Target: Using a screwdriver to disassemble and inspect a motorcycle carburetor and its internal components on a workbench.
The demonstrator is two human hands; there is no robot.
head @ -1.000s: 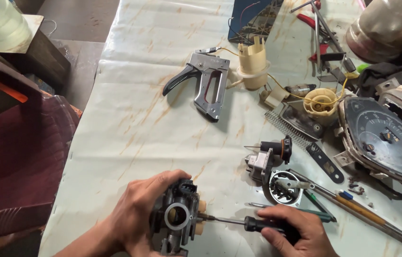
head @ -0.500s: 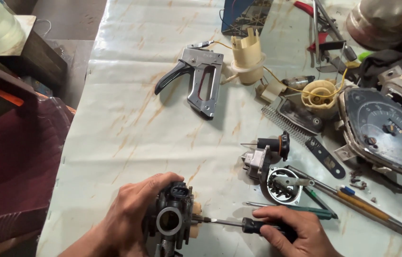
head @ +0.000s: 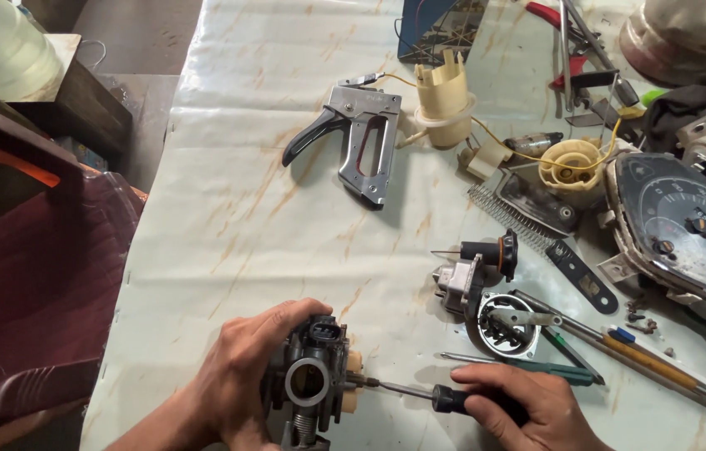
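My left hand grips a grey metal carburetor near the table's front edge, its round bore facing the camera. My right hand holds a black-handled screwdriver lying level, with its tip against the carburetor's right side. Just behind the right hand lie a green-handled screwdriver and a round metal part.
On the pale marbled tablecloth lie a metal staple gun, a cream plastic cylinder, a small valve assembly, a spring, a speedometer cluster and red-handled pliers. A maroon plastic chair stands at the left.
The view has shifted slightly, so the table items sit a little lower in frame. Both hands keep their grips on the carburetor and screwdriver, with the tip still at the carburetor's side.
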